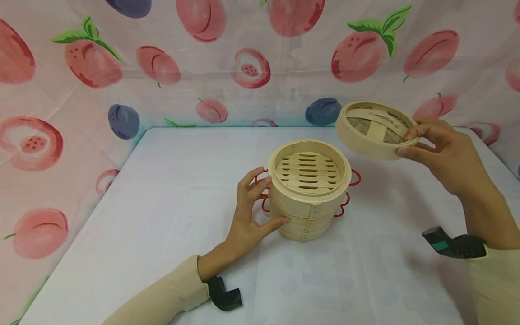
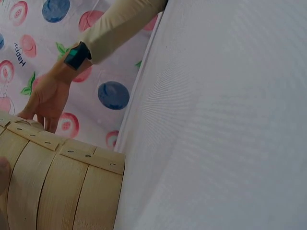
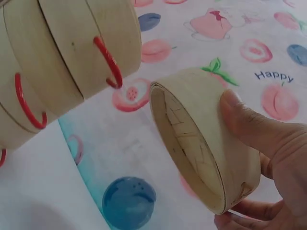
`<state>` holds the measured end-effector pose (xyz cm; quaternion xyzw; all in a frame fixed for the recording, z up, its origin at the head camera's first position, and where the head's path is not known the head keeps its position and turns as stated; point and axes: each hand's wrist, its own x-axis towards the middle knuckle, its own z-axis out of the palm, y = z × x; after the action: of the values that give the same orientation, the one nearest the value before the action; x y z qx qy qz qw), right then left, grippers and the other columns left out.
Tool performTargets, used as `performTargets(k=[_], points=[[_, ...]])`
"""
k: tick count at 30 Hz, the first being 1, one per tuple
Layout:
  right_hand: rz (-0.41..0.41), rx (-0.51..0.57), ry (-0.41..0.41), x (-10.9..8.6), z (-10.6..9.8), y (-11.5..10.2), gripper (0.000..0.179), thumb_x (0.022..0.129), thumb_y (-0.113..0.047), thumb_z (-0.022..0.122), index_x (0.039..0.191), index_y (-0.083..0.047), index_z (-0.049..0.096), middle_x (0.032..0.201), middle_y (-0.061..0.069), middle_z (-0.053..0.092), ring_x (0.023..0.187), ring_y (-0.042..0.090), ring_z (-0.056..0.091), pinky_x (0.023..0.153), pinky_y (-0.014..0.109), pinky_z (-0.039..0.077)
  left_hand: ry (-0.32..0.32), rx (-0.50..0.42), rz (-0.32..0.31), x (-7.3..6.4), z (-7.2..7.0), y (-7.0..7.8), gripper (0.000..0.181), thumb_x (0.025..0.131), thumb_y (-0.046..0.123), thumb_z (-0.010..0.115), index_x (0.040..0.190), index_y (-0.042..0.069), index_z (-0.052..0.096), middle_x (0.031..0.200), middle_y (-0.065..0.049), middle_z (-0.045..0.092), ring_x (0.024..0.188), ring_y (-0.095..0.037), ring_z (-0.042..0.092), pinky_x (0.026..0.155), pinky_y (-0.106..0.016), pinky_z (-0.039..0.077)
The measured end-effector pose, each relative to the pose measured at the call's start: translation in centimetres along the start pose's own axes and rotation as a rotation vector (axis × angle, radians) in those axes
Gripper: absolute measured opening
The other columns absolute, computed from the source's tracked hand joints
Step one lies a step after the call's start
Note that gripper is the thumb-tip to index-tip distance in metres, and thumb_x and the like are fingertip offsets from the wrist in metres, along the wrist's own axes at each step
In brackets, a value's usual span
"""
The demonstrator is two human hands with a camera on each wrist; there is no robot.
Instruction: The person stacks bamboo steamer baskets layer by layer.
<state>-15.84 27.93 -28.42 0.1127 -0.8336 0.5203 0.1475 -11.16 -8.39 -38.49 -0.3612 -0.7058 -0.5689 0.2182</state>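
A stack of round bamboo steamer baskets (image 1: pixel 310 212) stands upright on the white table, with red loop handles on its sides. The top basket shows a slatted floor (image 1: pixel 308 174) with nothing on it. My left hand (image 1: pixel 248 212) grips the stack's left side, thumb on the front and fingers by the red handles. Up and to the right of the stack, my right hand (image 1: pixel 443 155) holds the bamboo lid (image 1: pixel 363 144) by its right edge, tilted and apart from the baskets. The right wrist view shows the lid's (image 3: pixel 211 139) hollow underside and the thumb on its rim.
The table (image 1: pixel 183 189) is covered in white cloth. Behind it hangs a fruit-print cloth (image 1: pixel 284 67), which also runs down the left side. Black devices (image 1: pixel 225 295) are strapped to both wrists, below the beige sleeves (image 1: pixel 170 289).
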Motion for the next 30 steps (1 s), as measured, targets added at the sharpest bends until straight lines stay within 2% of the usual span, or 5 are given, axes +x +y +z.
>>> performTargets(k=[9,17,19,26,30], points=[[-0.035,0.003,-0.035,-0.6,0.8,-1.9,0.018,0.081,0.011,0.069,0.093,0.006,0.058,0.120,0.004,0.049,0.114,0.017,0.042,0.079,0.008,0.046,0.005,0.001,0.019,0.1,0.1,0.1,0.101,0.062,-0.005,0.086,0.145,0.025,0.036,0.148,-0.017,0.023,0.122,-0.032,0.044,0.094,-0.044,0.044],[-0.020,-0.046,-0.055,-1.1,1.5,-2.9,0.021,0.081,0.006,0.072,0.096,0.006,0.058,0.124,0.005,0.048,0.116,0.017,0.041,0.080,0.007,0.044,0.014,0.001,0.042,1.1,-0.1,2.5,0.104,0.059,-0.012,0.084,0.144,0.025,0.037,0.142,-0.025,0.025,0.119,-0.034,0.045,0.092,-0.047,0.045],[-0.010,-0.059,-0.060,-1.1,1.7,-3.1,0.021,0.081,0.003,0.073,0.097,0.005,0.059,0.125,0.004,0.048,0.116,0.016,0.041,0.080,0.007,0.044,0.014,0.002,0.039,1.0,-0.1,2.3,0.104,0.059,-0.011,0.084,0.144,0.025,0.037,0.143,-0.024,0.025,0.119,-0.033,0.045,0.092,-0.047,0.045],[0.015,-0.072,-0.094,-1.4,2.6,-4.1,0.022,0.083,-0.002,0.074,0.098,0.003,0.059,0.127,0.003,0.045,0.119,0.015,0.038,0.085,0.010,0.044,0.012,0.003,0.031,0.1,0.1,0.0,0.101,0.062,-0.002,0.087,0.145,0.025,0.036,0.147,-0.018,0.023,0.120,-0.032,0.045,0.094,-0.044,0.044],[0.009,-0.086,-0.109,-1.6,3.1,-4.5,0.024,0.082,-0.003,0.075,0.098,0.002,0.059,0.127,0.002,0.043,0.120,0.015,0.036,0.086,0.012,0.043,0.010,-0.001,0.028,-0.1,0.1,-0.3,0.100,0.062,-0.002,0.087,0.145,0.024,0.036,0.148,-0.017,0.023,0.121,-0.032,0.044,0.094,-0.044,0.044]])
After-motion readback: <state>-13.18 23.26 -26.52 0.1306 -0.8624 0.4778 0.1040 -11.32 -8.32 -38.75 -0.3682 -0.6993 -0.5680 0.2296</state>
